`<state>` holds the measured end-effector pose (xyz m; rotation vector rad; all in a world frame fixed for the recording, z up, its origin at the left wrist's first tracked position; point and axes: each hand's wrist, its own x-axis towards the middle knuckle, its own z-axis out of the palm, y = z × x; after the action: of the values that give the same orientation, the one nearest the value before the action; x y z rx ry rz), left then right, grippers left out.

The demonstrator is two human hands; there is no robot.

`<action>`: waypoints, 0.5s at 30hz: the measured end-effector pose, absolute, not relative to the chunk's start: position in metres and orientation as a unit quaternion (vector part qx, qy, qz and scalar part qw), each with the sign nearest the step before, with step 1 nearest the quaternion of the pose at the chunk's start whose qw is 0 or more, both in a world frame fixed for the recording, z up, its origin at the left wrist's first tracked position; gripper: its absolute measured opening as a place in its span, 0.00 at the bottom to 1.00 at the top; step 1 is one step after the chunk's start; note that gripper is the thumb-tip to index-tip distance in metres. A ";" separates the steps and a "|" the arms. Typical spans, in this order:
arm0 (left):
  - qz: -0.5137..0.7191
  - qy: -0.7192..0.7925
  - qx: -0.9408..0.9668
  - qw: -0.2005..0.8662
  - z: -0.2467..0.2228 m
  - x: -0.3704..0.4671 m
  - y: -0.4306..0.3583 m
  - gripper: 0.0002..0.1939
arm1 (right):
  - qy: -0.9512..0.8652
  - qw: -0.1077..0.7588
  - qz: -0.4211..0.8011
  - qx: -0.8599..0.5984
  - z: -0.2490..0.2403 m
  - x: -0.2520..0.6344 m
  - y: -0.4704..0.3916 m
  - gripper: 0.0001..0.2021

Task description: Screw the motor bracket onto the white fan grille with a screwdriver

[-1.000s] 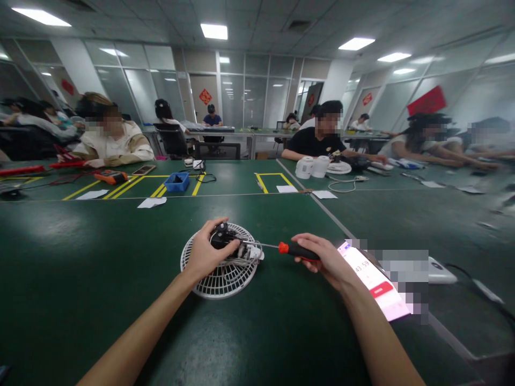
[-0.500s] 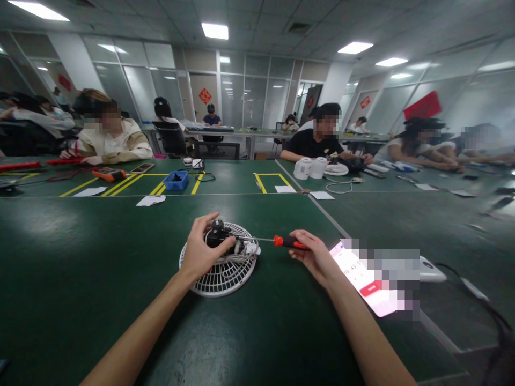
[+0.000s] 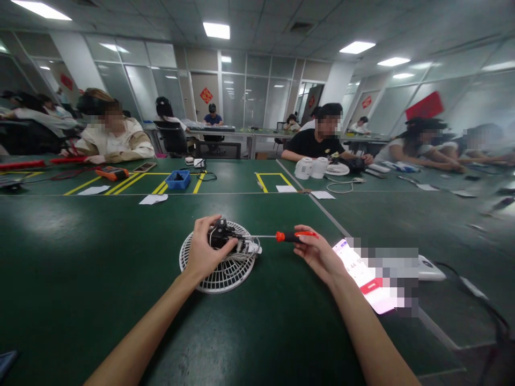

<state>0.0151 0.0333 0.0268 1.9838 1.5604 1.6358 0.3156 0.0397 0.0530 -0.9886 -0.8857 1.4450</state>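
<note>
A round white fan grille (image 3: 225,279) lies on the green table, with a black fan motor (image 3: 219,234) and its white wires on top. My left hand (image 3: 205,249) is wrapped round the motor, thumb on the near side and fingers on the far side. In my right hand (image 3: 317,254) is a red-and-black screwdriver (image 3: 290,236), gripped by its handle. Its shaft lies level and points left into the motor assembly; the tip is hidden among the parts.
A lit phone (image 3: 364,276) lies right of my right hand, near a white device (image 3: 430,268) with a cable. Farther back are a blue bin (image 3: 178,180), paper sheets (image 3: 153,199), white housings (image 3: 311,168) and an orange multimeter (image 3: 112,173). Several people sit around the tables.
My right fingers have shifted on the screwdriver handle, showing more of its red side. The motor has tilted slightly under my left hand; the tool still points into it.
</note>
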 end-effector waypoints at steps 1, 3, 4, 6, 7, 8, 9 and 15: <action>0.540 0.518 0.661 0.056 0.026 0.015 0.033 0.31 | -0.375 0.559 0.614 -0.412 0.053 0.316 0.040 0.22; 0.538 0.520 0.662 0.045 0.026 0.015 0.033 0.31 | -0.378 0.564 0.613 -0.405 0.052 0.315 0.040 0.21; 0.537 0.519 0.663 0.044 0.025 0.015 0.033 0.31 | -0.379 0.562 0.612 -0.408 0.051 0.314 0.040 0.20; 0.539 0.516 0.665 0.042 0.025 0.015 0.033 0.31 | -0.380 0.542 0.608 -0.438 0.048 0.313 0.041 0.18; 0.540 0.514 0.665 0.041 0.024 0.015 0.033 0.31 | -0.381 0.528 0.604 -0.460 0.047 0.312 0.042 0.19; 0.540 0.513 0.666 0.039 0.024 0.014 0.033 0.30 | -0.384 0.514 0.600 -0.478 0.047 0.312 0.043 0.20; 0.541 0.512 0.666 0.037 0.024 0.014 0.033 0.30 | -0.390 0.504 0.596 -0.489 0.046 0.312 0.043 0.20; 0.544 0.510 0.665 0.035 0.024 0.015 0.033 0.29 | -0.394 0.540 0.606 -0.431 0.053 0.314 0.039 0.18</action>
<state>0.0152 0.0332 0.0235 2.0451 1.5666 1.6731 0.3140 0.0386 0.0528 -1.0247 -0.9355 1.4403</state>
